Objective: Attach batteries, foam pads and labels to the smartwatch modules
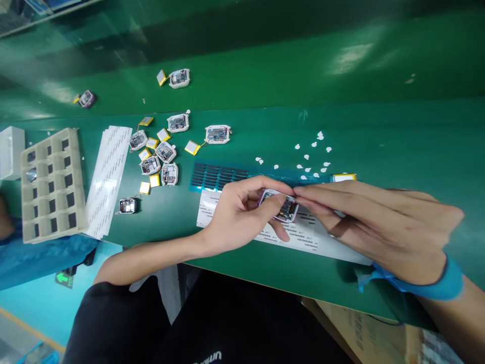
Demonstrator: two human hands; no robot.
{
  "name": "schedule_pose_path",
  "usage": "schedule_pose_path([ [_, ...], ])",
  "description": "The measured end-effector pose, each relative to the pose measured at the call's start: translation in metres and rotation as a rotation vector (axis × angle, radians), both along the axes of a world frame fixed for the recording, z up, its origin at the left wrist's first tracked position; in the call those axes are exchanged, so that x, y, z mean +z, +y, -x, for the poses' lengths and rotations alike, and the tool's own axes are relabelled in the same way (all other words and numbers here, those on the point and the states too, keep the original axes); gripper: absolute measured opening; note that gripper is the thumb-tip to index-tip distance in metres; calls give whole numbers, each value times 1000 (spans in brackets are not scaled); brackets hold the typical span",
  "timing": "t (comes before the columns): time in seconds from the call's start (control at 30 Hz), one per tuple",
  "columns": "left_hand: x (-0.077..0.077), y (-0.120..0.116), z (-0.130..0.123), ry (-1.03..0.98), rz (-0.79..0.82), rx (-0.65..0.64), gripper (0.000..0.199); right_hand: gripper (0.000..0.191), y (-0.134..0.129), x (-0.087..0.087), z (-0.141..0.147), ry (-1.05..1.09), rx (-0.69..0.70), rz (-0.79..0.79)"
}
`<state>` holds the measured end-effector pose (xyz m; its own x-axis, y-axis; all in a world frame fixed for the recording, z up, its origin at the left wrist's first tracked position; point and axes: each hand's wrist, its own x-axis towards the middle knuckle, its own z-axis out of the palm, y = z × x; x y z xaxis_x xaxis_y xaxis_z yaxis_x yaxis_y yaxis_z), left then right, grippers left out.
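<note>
Right hand [379,222], fingertips bunched, meets the open device [289,207] at its right edge; whether it pinches anything is unclear. Left hand [242,212] grips the opposite end, long axis lying roughly crosswise between them.

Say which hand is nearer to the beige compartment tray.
Left. The left hand is to the right of the tray in the picture, holding an open device. The right hand is farther right, fingertips at that device's right edge.
</note>
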<state>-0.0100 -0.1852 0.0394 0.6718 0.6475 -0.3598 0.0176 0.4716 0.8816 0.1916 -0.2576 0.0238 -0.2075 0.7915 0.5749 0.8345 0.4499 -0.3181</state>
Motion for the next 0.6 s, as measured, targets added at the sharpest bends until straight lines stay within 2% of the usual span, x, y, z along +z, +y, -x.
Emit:
schedule_pose_path([
  [0.07, 0, 0, 0, 13, 20, -19, 10, 36, 0, -3, -3, -17, 10, -11],
  [0.17, 0, 0, 1, 3, 42, -36, 11, 41, 0, -5, -4, 95, 29, 48],
  [0.3, 0, -1, 1, 10, -16, 34, 13, 33, 1, -1, 0, 244, -37, 172],
  [0.37, -2, -2, 0, 31, -48, 38, 13, 30, 2, 1, 3, 292, -55, 182],
  [0.5, -6, -5, -3, 63, -85, 26, 13, 42, -1, 4, 4, 265, -25, 165],
  [0.6, -7, -5, -3, 63, -83, 22, 15, 49, -5, 5, 4, 192, -60, 197],
])
